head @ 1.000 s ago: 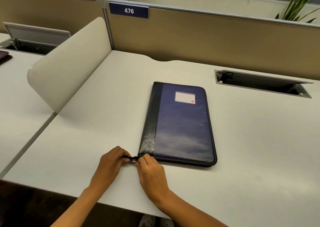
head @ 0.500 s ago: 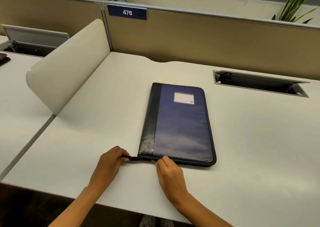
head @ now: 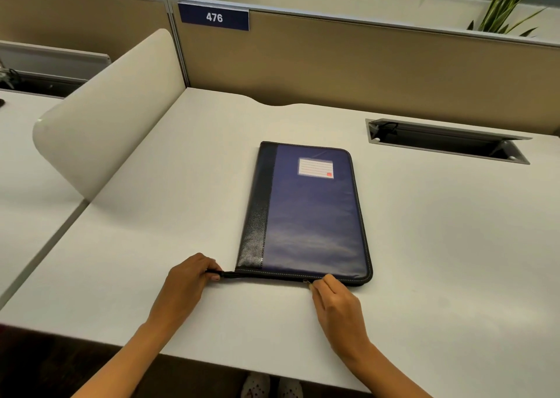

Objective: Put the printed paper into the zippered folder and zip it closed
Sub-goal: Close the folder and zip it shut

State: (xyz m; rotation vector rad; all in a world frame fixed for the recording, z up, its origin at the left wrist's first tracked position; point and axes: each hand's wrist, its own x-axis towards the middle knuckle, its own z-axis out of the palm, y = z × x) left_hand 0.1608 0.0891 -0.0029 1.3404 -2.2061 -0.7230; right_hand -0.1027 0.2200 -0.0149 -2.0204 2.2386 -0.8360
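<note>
A closed blue zippered folder (head: 306, 215) lies flat near the front edge of the desk (head: 454, 246). The left hand (head: 185, 285) pinches the zipper's tail tab (head: 225, 275) at the folder's near-left corner. The right hand (head: 336, 300), pinched on the zipper slider (head: 306, 281), has travelled from that corner most of the way rightward along the near edge within a second. No printed paper shows; whether this run opens or closes the zipper cannot be told.

Folder (head: 306, 215) on desk (head: 439, 246), divider (head: 100, 118) left, cable slot (head: 445, 141) behind right, hands at its near edge
</note>
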